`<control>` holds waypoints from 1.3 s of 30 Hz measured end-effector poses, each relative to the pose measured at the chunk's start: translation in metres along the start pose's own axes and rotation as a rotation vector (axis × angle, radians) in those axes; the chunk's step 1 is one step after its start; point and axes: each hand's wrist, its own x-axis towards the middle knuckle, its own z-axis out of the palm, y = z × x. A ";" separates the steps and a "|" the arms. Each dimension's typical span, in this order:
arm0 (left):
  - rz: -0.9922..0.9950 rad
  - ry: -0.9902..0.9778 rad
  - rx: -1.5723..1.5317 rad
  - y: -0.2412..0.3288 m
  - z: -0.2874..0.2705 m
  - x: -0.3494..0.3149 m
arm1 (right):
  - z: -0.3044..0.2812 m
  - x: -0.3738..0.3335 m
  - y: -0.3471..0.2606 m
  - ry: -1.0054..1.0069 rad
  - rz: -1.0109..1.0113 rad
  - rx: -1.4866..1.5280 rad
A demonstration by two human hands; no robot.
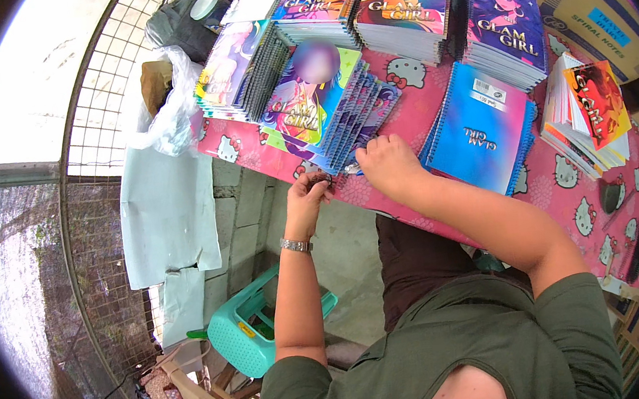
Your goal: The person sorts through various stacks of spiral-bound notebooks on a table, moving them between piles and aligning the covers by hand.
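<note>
My left hand (310, 194), with a metal watch at the wrist, is at the table's near edge. Its fingers pinch together around something small and dark, too small to name. Just to the right, my right hand (389, 163) is closed, and a small silvery piece shows at its fingertips; its kind cannot be made out. Both hands are close to the near end of a fanned stack of spiral notebooks (303, 105) with colourful illustrated covers. Right of my right hand lies a pile of blue and pink spiral notebooks (478, 126), back covers up.
More notebook stacks (401, 7) line the table's far side. Loose notebook covers and pages (581, 120) lie at the right, near cardboard boxes (593, 4). A patterned pink cloth (566, 206) covers the table. A plastic bag (171, 98) and green stool (247, 329) are at the left.
</note>
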 end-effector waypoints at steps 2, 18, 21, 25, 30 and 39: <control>-0.010 0.003 -0.011 -0.001 0.002 -0.001 | 0.000 -0.003 0.000 0.104 -0.071 -0.104; 0.074 0.110 0.367 -0.001 0.021 -0.010 | -0.013 -0.011 0.007 -0.063 -0.043 -0.176; 0.154 0.167 0.493 -0.003 0.029 -0.013 | -0.011 -0.006 0.003 -0.168 -0.035 -0.141; 0.318 0.230 0.759 -0.010 0.031 -0.013 | -0.004 -0.001 -0.002 -0.145 -0.044 -0.107; 0.347 0.183 0.888 -0.008 0.032 -0.012 | -0.010 0.003 0.002 -0.270 0.071 0.137; 0.281 0.142 0.339 0.202 -0.141 0.050 | -0.047 -0.027 0.006 -0.122 0.068 0.156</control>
